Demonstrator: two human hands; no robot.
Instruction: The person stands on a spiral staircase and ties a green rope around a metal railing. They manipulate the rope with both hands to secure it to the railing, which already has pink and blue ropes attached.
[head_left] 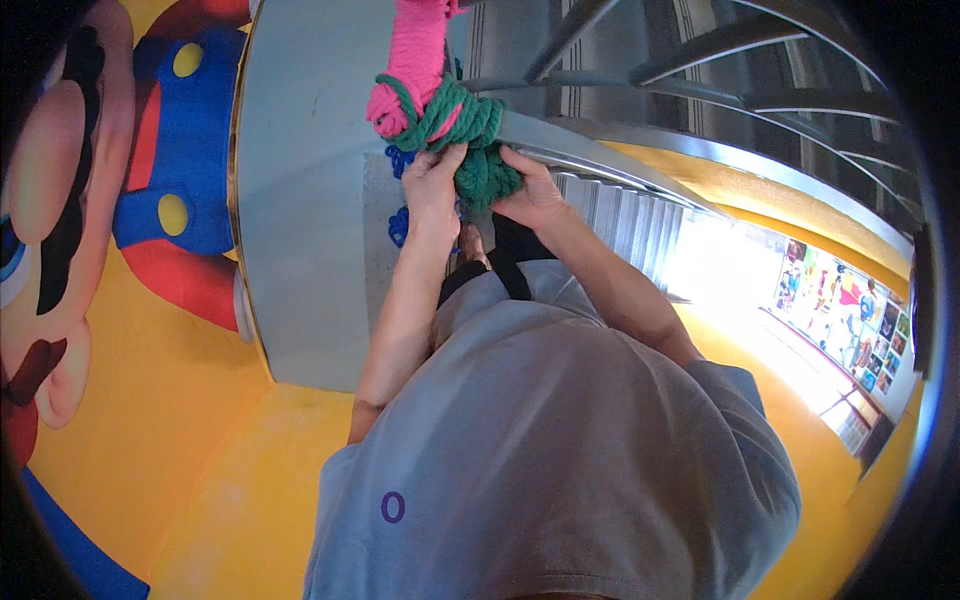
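Note:
Thick green rope point(465, 113) is wound around the lower end of a long piece bound in pink cord point(417, 45). Beneath it hangs a bunched green bundle point(487, 178), apparently of the same rope. On the left side of this bundle, my left hand point(433, 185) grips with its thumb up against the green winding. From the right, my right hand point(532, 190) closes around the bundle's edge, thumb on top. Fingertips of both hands are partly hidden behind the rope. Some blue cord point(399, 228) shows below and behind my left wrist.
Dark metal bars point(690, 70) and a ledge run across the upper right. To the left stands a pale grey-blue panel point(300, 200), beside a painted cartoon mural point(185, 150). Corrugated metal point(625, 222) and a bright opening lie to the right. Yellow surfaces point(230, 480) surround me.

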